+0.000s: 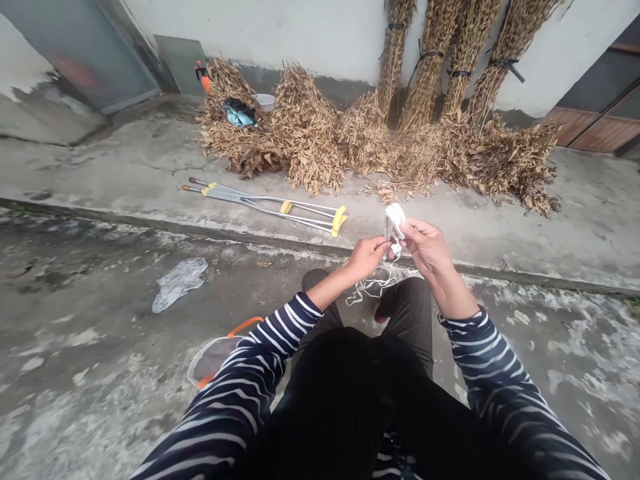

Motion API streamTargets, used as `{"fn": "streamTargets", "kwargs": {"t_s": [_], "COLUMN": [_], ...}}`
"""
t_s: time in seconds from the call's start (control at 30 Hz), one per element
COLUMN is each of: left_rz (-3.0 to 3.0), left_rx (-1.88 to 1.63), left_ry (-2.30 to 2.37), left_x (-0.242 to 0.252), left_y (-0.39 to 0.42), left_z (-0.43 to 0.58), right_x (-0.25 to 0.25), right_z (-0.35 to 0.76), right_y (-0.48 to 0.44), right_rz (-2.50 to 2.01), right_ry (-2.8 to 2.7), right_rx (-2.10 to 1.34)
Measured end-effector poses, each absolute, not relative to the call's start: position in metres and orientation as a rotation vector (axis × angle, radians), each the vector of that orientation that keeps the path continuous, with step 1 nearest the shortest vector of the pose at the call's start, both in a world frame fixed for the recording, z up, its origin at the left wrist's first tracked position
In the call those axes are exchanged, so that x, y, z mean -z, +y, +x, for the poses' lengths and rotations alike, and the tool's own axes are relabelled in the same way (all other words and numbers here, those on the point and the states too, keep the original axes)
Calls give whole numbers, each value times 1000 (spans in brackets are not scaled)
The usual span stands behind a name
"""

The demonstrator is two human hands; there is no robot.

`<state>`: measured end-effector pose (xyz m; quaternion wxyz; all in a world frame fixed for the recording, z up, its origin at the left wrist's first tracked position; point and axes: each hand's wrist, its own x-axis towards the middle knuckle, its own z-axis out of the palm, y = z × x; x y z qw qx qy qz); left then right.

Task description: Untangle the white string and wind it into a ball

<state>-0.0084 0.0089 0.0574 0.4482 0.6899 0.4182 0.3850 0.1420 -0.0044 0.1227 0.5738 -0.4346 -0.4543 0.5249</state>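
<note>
In front of my knees, my right hand (429,248) pinches a flat, looped bundle of white cord (395,217) between thumb and fingers. My left hand (367,259) is closed close beside it, thumb against forefinger, on a thin grey upright piece (387,229) whose kind I cannot make out. A small white knot or lump (396,249) shows between the two hands. Below them a loose white strand (371,288) hangs in tangled loops over the gap between my legs.
A pair of crutches (270,205) with yellow pads lies on the raised concrete ledge (125,180). Dried plant bundles (310,127) lean along the wall. Left of me are a clear plastic bag (180,283) and a grey bag with orange trim (215,357).
</note>
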Motion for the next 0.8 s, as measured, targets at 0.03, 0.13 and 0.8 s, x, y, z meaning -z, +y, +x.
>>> {"fn": "streamTargets", "kwargs": {"t_s": [0.03,0.13,0.8], "left_rz": [1744,1892,1737], "left_rx": [-887,-711,-682], "left_ry": [1050,1102,1049], "left_x": [-57,-64,-49], "left_y": [5,-5,17], "left_z": [-9,-15,-14], "right_x": [-120,-107,-83], "right_z": [143,149,150], "right_y": [0,15,31], "right_rz": [-1051,-1125,-1015], "right_ry": [-1076,-1148,-838], "right_rx": [-1118,-835,-1419]}}
